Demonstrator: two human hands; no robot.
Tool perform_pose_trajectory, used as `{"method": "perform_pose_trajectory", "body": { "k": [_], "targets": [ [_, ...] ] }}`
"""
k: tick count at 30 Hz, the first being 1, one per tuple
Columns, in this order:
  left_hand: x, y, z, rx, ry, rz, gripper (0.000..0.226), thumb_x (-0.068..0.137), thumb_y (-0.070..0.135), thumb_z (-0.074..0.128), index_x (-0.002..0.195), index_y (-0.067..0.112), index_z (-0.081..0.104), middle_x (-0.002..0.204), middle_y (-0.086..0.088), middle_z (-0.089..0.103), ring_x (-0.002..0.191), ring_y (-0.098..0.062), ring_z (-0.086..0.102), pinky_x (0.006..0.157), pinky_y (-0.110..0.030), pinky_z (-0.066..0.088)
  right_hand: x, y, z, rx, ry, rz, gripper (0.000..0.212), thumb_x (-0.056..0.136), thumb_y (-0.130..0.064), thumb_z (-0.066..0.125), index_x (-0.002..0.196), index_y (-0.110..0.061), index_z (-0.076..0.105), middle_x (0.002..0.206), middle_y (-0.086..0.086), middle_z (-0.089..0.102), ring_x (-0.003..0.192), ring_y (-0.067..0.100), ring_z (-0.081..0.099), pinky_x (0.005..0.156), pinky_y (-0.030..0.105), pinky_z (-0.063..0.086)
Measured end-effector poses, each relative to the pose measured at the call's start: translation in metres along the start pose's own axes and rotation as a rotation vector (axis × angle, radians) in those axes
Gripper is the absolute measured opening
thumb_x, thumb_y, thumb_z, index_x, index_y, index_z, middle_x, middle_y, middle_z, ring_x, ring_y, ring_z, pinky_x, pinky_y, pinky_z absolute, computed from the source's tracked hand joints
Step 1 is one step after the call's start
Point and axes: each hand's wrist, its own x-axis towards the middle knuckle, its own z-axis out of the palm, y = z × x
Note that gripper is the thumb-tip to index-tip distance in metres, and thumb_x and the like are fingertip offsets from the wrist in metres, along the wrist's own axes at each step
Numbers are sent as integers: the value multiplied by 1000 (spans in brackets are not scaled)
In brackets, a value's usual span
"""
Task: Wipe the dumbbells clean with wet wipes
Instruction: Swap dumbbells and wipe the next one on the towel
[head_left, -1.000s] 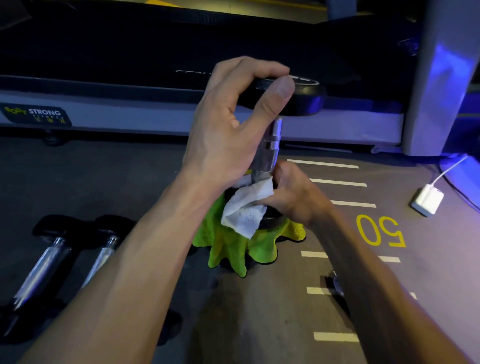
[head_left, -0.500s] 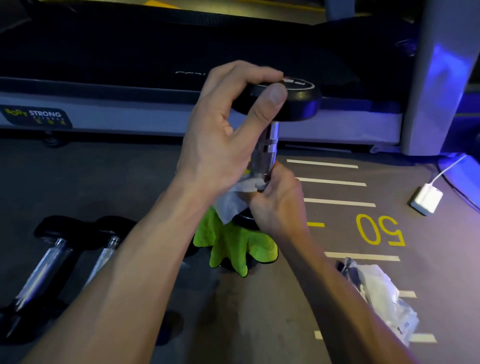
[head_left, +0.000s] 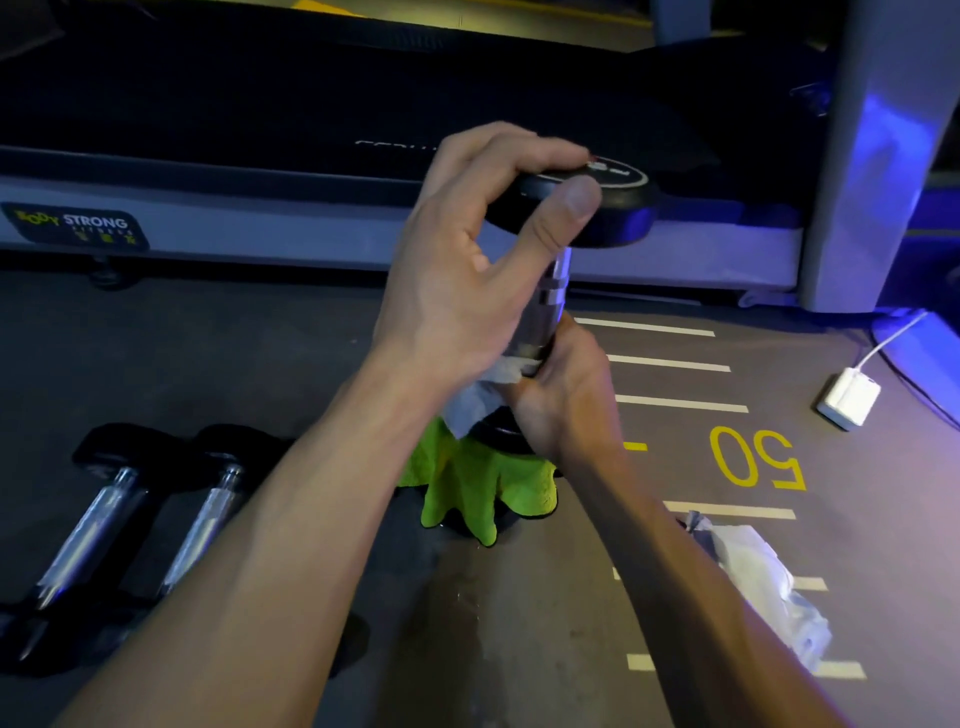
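Note:
A dumbbell (head_left: 550, 291) with black ends and a chrome handle stands upright on a green cloth (head_left: 483, 488) on the floor. My left hand (head_left: 467, 270) grips its top black end from the left, thumb on the rim. My right hand (head_left: 563, 395) holds a white wet wipe (head_left: 480, 397) wrapped round the lower part of the chrome handle, just above the bottom weight. Part of the wipe hangs out to the left, behind my left wrist.
Two more dumbbells (head_left: 93, 525) (head_left: 202, 525) lie on the dark floor at the left. A crumpled wipe packet (head_left: 763, 582) lies at the right, a white charger (head_left: 849, 397) with its cable further back. A treadmill (head_left: 311, 171) runs along the back.
My right hand with the wipe has turned round the handle's base; the wipe hung loose in front before and is now bunched behind my left wrist. The wipe packet has come into view.

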Motion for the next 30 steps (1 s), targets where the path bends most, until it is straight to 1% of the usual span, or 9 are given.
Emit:
{"method": "perform_pose_trajectory", "body": {
  "k": [4, 7, 10, 17, 20, 22, 25, 28, 30],
  "targets": [
    [1, -4, -6, -13, 5, -20, 20, 103, 33, 62, 119, 24, 69, 127, -4, 59, 122, -12, 59, 105, -24, 44, -14, -8, -7, -32, -29, -36, 23, 83, -31, 67, 103, -24, 58, 87, -6, 73, 80, 19, 69, 76, 51, 57],
    [1, -4, -5, -24, -26, -5, 19, 102, 34, 62, 119, 26, 68, 129, -3, 58, 125, -14, 58, 106, -26, 44, -29, 2, -27, 82, -143, -28, 33, 92, -7, 68, 122, -20, 62, 112, -6, 77, 101, 10, 72, 84, 26, 56],
    [3, -2, 0, -24, -16, -1, 20, 101, 35, 62, 118, 27, 68, 127, -1, 58, 125, -13, 58, 108, -30, 45, -34, 7, -38, 99, -108, -2, 60, 89, -7, 71, 145, -23, 54, 116, -7, 76, 96, -1, 70, 75, 13, 50],
    [9, -4, 3, -35, -20, -13, 20, 102, 36, 58, 118, 26, 66, 123, 5, 58, 121, -14, 60, 105, -31, 49, -21, -41, -20, 132, 180, -134, 66, 93, -12, 70, 150, -25, 39, 124, -6, 70, 117, 11, 65, 104, 36, 50],
    [12, -4, 1, -31, -32, -22, 20, 102, 39, 57, 118, 29, 65, 121, 8, 58, 120, -12, 60, 104, -30, 50, -17, -41, -16, -205, 188, -156, 77, 85, -14, 63, 155, -17, 31, 141, -6, 61, 138, 16, 49, 127, 49, 16],
    [13, -5, 1, -38, -20, -26, 19, 103, 39, 57, 117, 30, 66, 119, 9, 59, 117, -11, 61, 102, -28, 48, -23, -34, -20, -264, 97, -83, 78, 79, -21, 57, 153, -14, 35, 131, -4, 67, 124, 20, 57, 121, 49, 31],
    [15, -6, 3, -41, -17, -36, 19, 103, 39, 58, 116, 29, 67, 118, 7, 60, 113, -8, 60, 99, -23, 45, -21, -37, -30, 59, -46, 58, 53, 79, -18, 60, 131, -25, 57, 102, -1, 74, 90, 14, 69, 79, 31, 55],
    [16, -7, 3, -43, -27, -50, 18, 103, 37, 59, 117, 28, 67, 117, 7, 59, 110, -4, 59, 97, -19, 44, -3, -42, -33, 460, -17, 224, 68, 53, -24, 68, 118, -7, 64, 108, 15, 73, 100, 27, 71, 86, 51, 60],
    [17, -8, 3, -40, -19, -54, 18, 104, 36, 59, 117, 26, 67, 114, 8, 60, 106, -2, 57, 94, -16, 41, 4, -42, -33, 671, -22, 314, 56, 47, -21, 67, 98, 2, 63, 103, 26, 68, 97, 37, 68, 91, 60, 56]
  ]
}}
